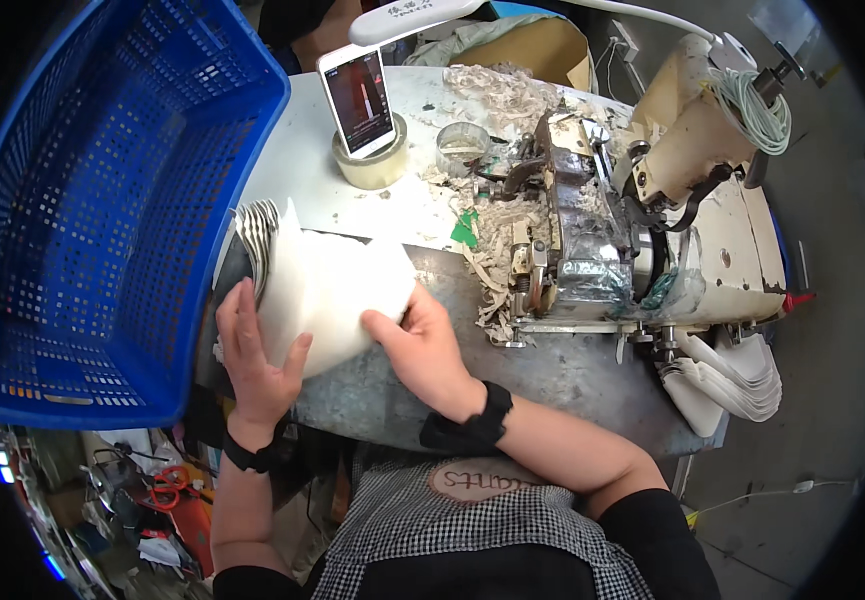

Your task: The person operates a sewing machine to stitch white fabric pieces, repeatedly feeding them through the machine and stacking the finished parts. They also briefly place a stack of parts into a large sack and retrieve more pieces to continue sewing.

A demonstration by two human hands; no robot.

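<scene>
White sheets (pixel 337 290): centre-left of frame, layered bundle, edges fanned
Left hand (pixel 257 365): fingers extended, laid against bundle's left side, not clenched
Right hand (pixel 422 350): grasping bundle's right edge, thumb on top
Done: unclear; layered white stack (pixel 727 380) at lower right beside machine (pixel 592 240), probably a separate batch
Left: bundle apart from machine, looks mid-handling; remaining count can't tell

– What sort of place is this?
– A workshop, I'd say: a heavy, worn machine (pixel 592 225) stands at the right of the worktable (pixel 577 385)
– Anything else?
– Pale scraps (pixel 500 85) litter its far side, and a big blue plastic crate (pixel 187 190) stands on the left
</scene>
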